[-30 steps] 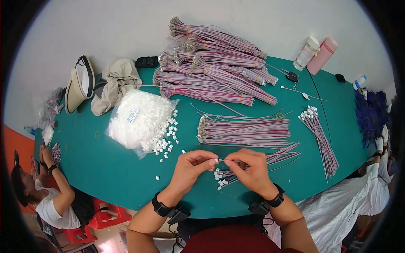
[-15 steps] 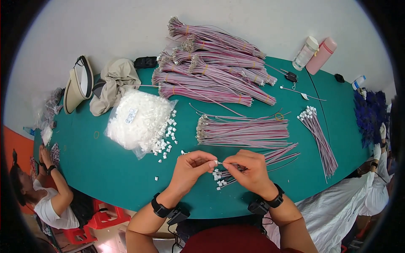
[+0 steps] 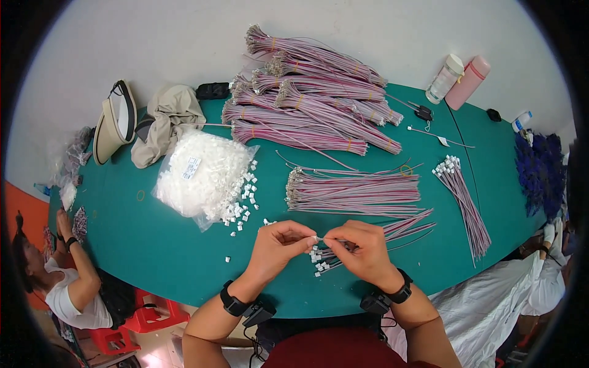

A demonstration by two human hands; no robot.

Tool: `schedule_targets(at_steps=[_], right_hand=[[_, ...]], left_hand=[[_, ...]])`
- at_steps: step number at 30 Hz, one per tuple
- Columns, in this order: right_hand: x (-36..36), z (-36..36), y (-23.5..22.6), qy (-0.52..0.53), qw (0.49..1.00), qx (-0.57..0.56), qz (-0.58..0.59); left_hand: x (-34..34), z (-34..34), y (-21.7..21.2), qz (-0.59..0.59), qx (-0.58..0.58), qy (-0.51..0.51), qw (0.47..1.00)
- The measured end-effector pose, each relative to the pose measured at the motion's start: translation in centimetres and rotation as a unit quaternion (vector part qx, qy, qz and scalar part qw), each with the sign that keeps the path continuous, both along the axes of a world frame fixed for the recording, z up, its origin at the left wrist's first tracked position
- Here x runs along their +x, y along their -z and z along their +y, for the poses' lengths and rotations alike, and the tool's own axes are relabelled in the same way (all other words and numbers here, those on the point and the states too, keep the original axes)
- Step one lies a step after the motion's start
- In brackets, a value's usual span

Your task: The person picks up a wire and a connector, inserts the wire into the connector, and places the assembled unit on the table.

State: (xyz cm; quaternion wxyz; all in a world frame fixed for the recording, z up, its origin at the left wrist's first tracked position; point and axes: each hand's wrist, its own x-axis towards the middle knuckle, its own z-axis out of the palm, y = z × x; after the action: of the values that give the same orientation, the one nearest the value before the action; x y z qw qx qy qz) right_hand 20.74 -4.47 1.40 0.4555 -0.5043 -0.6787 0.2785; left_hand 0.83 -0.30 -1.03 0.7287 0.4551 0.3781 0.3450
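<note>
Both my hands meet over the front middle of the green table. My left hand (image 3: 280, 244) pinches a small white connector (image 3: 315, 240) between thumb and fingertips. Right beside it, my right hand (image 3: 362, 245) is closed on the thin wire end at that connector. Beneath and beside my right hand lie loose cables with white connectors (image 3: 321, 267) on their ends. Just beyond my hands, a flat row of grey and pink cables (image 3: 356, 191) lies side by side. Several loose white connectors (image 3: 242, 202) are scattered left of my hands.
A clear bag of white connectors (image 3: 199, 178) lies to the left. Tied cable bundles (image 3: 313, 98) are piled at the back. A finished-looking cable bunch (image 3: 463, 208) lies right. Two bottles (image 3: 457, 80), a visor (image 3: 115, 122) and a cloth (image 3: 169, 119) stand around. People work at both sides.
My hands stay almost in place, still pinching the connector and wire together. At the left, the other person has leaned slightly; at the right, a gloved hand has moved down.
</note>
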Motion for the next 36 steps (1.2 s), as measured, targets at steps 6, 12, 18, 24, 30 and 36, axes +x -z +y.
schedule_targets(at_steps=[6, 12, 18, 24, 30, 36], right_hand=[[0.09, -0.04, -0.31, 0.007, 0.999, -0.037, 0.010], [0.01, -0.11, -0.14, -0.006, 0.999, -0.042, 0.025], [0.12, -0.14, -0.03, -0.006, 0.997, -0.072, 0.023], [0.08, -0.01, 0.09, -0.004, 0.999, -0.038, -0.002], [-0.02, -0.06, 0.23, -0.005, 0.998, -0.052, 0.018], [0.12, 0.18, 0.17, -0.024, 0.999, 0.006, -0.022]], left_hand=[[0.06, 0.04, -0.15, -0.013, -0.018, 0.008, 1.000], [0.00, 0.13, -0.05, -0.027, -0.027, 0.007, 0.999], [-0.08, 0.14, 0.05, -0.022, -0.020, 0.013, 0.999], [-0.11, 0.15, -0.14, 0.020, 0.002, 0.015, 1.000], [-0.20, 0.28, 0.03, 0.018, 0.002, 0.018, 1.000], [-0.25, 0.35, 0.04, 0.004, 0.005, 0.017, 1.000]])
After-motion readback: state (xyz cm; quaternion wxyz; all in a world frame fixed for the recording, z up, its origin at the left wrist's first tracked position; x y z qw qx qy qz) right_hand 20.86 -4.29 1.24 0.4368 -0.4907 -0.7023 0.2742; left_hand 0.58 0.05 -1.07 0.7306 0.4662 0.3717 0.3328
